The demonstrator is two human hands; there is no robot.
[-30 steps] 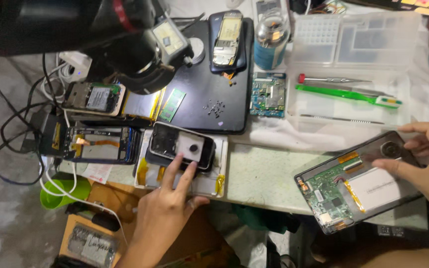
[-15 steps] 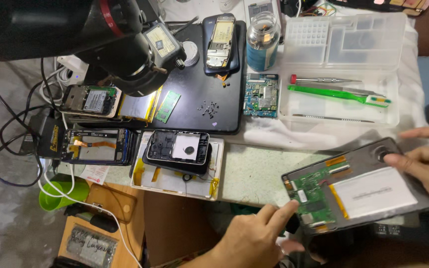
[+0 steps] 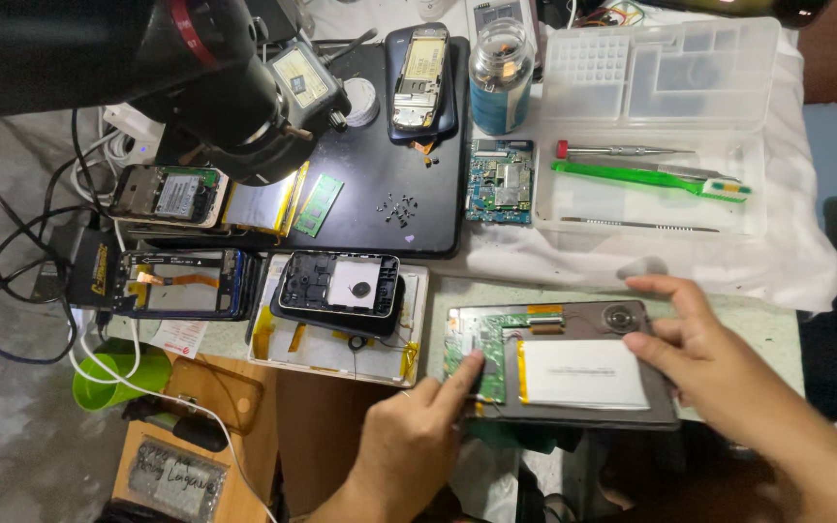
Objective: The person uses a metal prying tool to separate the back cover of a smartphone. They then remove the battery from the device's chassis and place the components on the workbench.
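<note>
The opened tablet (image 3: 562, 373), back cover off, has been brought from the lower right of the frame to lie flat at lower centre on the bench edge. It is steadied at its right end by the right hand (image 3: 719, 363), fingers spread, nothing clasped. The left hand (image 3: 418, 436) has left the dismantled phone (image 3: 341, 289) at centre-left; its forefinger now presses the tablet's green circuit board (image 3: 481, 353), so attention has shifted there.

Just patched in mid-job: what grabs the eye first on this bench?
The opened grey tablet with its white flat battery at the near edge, the left hand fingering its green circuit board, the right hand steadying its right end. At top left looms a black microscope head.
</note>
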